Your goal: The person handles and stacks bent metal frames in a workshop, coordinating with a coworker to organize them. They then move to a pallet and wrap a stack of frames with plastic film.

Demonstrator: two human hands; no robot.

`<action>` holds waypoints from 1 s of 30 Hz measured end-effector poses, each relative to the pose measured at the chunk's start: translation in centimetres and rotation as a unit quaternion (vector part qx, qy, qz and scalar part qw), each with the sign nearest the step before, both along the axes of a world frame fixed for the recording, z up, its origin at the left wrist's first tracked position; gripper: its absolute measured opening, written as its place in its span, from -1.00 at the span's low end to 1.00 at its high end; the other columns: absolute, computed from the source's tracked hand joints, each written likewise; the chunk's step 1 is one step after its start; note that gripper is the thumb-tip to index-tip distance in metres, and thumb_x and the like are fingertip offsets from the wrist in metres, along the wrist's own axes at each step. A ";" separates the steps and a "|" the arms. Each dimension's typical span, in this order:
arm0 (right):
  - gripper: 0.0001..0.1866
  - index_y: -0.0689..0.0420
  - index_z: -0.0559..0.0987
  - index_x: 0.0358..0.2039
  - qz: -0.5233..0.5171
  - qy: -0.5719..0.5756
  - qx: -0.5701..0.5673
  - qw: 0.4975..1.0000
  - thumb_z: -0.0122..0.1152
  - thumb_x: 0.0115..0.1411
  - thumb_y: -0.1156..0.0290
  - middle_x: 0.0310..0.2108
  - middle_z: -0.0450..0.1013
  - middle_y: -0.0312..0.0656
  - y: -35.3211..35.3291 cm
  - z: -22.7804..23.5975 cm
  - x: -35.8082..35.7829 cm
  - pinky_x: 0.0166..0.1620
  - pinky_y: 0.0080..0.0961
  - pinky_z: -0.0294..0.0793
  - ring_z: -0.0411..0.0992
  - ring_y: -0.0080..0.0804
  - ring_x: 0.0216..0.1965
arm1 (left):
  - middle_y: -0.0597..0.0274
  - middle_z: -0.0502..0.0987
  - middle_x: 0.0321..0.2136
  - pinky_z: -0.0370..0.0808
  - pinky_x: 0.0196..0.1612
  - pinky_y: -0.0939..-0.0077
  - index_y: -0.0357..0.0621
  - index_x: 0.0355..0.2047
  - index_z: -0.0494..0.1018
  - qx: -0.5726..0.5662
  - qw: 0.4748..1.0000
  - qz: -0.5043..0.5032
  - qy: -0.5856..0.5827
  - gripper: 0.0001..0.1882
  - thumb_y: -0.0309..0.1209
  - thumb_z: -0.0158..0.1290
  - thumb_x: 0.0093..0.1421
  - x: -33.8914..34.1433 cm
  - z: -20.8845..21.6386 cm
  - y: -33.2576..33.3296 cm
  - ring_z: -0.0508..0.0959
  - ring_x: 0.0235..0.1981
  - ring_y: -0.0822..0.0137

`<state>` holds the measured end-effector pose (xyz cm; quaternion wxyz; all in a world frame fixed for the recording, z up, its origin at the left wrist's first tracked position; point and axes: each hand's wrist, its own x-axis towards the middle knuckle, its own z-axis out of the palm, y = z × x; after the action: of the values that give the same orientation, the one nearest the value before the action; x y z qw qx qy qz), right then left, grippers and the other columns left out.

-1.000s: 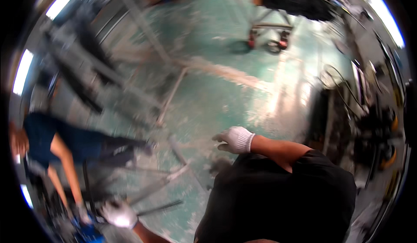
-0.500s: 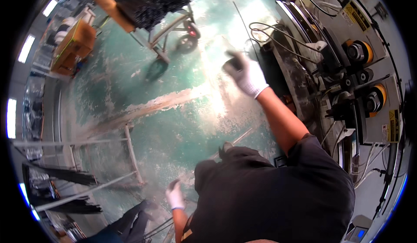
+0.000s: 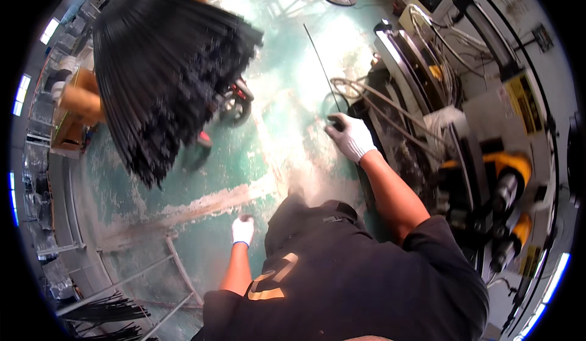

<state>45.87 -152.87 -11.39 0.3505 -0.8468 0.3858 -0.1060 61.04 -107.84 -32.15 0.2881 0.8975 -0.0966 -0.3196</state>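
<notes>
My gloved right hand (image 3: 349, 136) grips the thin black rod (image 3: 320, 66) running toward twelve o'clock, so I hold it level and firm beside the machine (image 3: 464, 133), left hand (image 3: 243, 230) fisted empty.

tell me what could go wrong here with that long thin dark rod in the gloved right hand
1. The long thin dark metal rod reaches far across the green floor from the right hand, so its far end could swing into the machine.
2. Looped grey cables lie beside that hand and might snag it.
3. The cart's bundle of black rods overhangs nearby.
</notes>
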 end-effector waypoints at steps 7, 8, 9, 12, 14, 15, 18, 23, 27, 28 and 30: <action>-0.52 0.18 0.71 0.08 -0.152 0.039 0.047 0.987 0.37 0.27 0.12 0.03 0.67 0.09 -23.5 -9.3 3.2 0.22 -0.26 0.57 0.64 -0.05 0.11 | -0.10 0.75 -0.23 0.65 0.03 0.10 -0.12 -0.16 0.75 0.086 0.989 -0.114 0.041 -0.69 -0.27 0.11 0.24 6.1 -1.1 -12.1 0.75 -0.11 -0.08; -0.52 0.17 0.71 0.08 -0.160 0.047 0.054 0.984 0.36 0.26 0.12 0.03 0.67 0.09 -26.1 -10.5 4.2 0.22 -0.26 0.57 0.64 -0.05 0.11 | -0.09 0.75 -0.23 0.65 0.02 0.11 -0.12 -0.17 0.75 0.086 0.992 -0.068 0.055 -0.70 -0.28 0.12 0.23 6.5 -0.8 -14.3 0.75 -0.11 -0.07; -0.52 0.16 0.72 0.07 -0.127 0.104 0.045 0.985 0.35 0.27 0.11 0.02 0.68 0.08 -28.1 -10.6 5.6 0.21 -0.25 0.58 0.65 -0.05 0.10 | -0.10 0.75 -0.24 0.65 0.01 0.11 -0.15 -0.19 0.75 0.114 0.989 -0.081 0.045 -0.71 -0.29 0.13 0.23 6.8 -1.0 -15.7 0.75 -0.14 -0.09; -0.54 0.14 0.72 0.05 0.002 0.062 0.084 0.995 0.29 0.29 0.09 -0.02 0.68 0.08 -31.9 -13.9 11.6 0.17 -0.19 0.61 0.66 0.04 0.03 | -0.14 0.75 -0.33 0.66 -0.08 0.14 -0.25 -0.26 0.73 0.089 0.993 0.076 0.014 -0.73 -0.33 0.15 0.21 4.8 -3.0 -19.5 0.75 -0.25 -0.07; -0.54 0.13 0.72 0.05 0.087 0.081 0.039 0.992 0.28 0.31 0.07 -0.01 0.68 0.08 -37.7 -11.3 19.1 0.13 -0.15 0.63 0.66 0.07 0.01 | -0.10 0.74 -0.37 0.64 -0.15 0.17 -0.27 -0.28 0.73 0.137 0.989 -0.022 0.048 -0.76 -0.39 0.14 0.21 5.1 -4.3 -27.9 0.74 -0.31 0.02; -0.51 0.14 0.70 0.08 0.139 0.087 0.005 0.986 0.29 0.31 0.06 -0.04 0.70 0.04 -41.3 -11.7 23.4 0.15 -0.16 0.62 0.66 0.04 0.03 | -0.09 0.75 -0.36 0.64 -0.15 0.17 -0.27 -0.28 0.73 0.141 0.987 -0.048 0.066 -0.77 -0.39 0.14 0.21 5.6 -5.0 -31.6 0.75 -0.31 0.02; -0.48 0.14 0.68 0.11 0.227 0.079 0.033 0.970 0.31 0.30 0.03 -0.08 0.71 0.03 -46.2 -4.5 37.2 0.15 -0.16 0.63 0.66 0.04 0.03 | -0.09 0.75 -0.36 0.64 -0.14 0.17 -0.27 -0.28 0.73 0.122 0.986 -0.001 0.115 -0.77 -0.40 0.14 0.21 6.5 -6.6 -41.9 0.75 -0.30 0.03; -0.52 0.09 0.67 0.13 0.349 0.052 -0.013 0.936 0.30 0.30 0.10 -0.13 0.71 0.07 -54.7 -0.1 56.4 0.10 -0.10 0.63 0.66 0.10 -0.02 | -0.08 0.75 -0.35 0.64 -0.14 0.17 -0.25 -0.28 0.73 0.100 0.984 0.045 0.143 -0.77 -0.40 0.13 0.21 15.7 -10.0 -56.3 0.75 -0.29 0.04; -0.58 0.07 0.68 0.11 0.335 0.020 -0.018 0.942 0.35 0.32 0.16 -0.15 0.71 0.03 -64.9 0.5 63.7 0.03 -0.10 0.64 0.67 0.08 -0.07 | -0.07 0.75 -0.34 0.64 -0.14 0.16 -0.25 -0.28 0.73 0.091 0.983 0.062 0.144 -0.77 -0.41 0.13 0.20 27.0 -10.8 -65.4 0.75 -0.28 0.04; -0.58 0.08 0.67 0.11 0.331 0.037 -0.028 0.942 0.32 0.33 0.14 -0.13 0.70 0.05 -68.2 -0.2 64.7 0.04 -0.09 0.64 0.67 0.10 -0.06 | -0.07 0.76 -0.34 0.64 -0.14 0.16 -0.24 -0.28 0.73 0.087 0.983 0.067 0.144 -0.77 -0.41 0.13 0.20 29.9 -10.4 -67.3 0.75 -0.28 0.04; -0.58 0.07 0.69 0.08 0.307 0.087 -0.042 0.947 0.24 0.37 0.09 -0.04 0.68 0.07 -74.8 -1.5 65.9 0.04 -0.09 0.66 0.67 0.14 -0.07 | -0.06 0.76 -0.33 0.64 -0.14 0.16 -0.24 -0.28 0.73 0.080 0.984 0.073 0.143 -0.77 -0.41 0.13 0.20 35.7 -9.4 -70.8 0.75 -0.27 0.05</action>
<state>111.77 -227.71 -12.93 0.2955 -0.9440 0.1318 0.0648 96.72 -178.61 -41.57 0.2484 0.8675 0.0377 -0.4294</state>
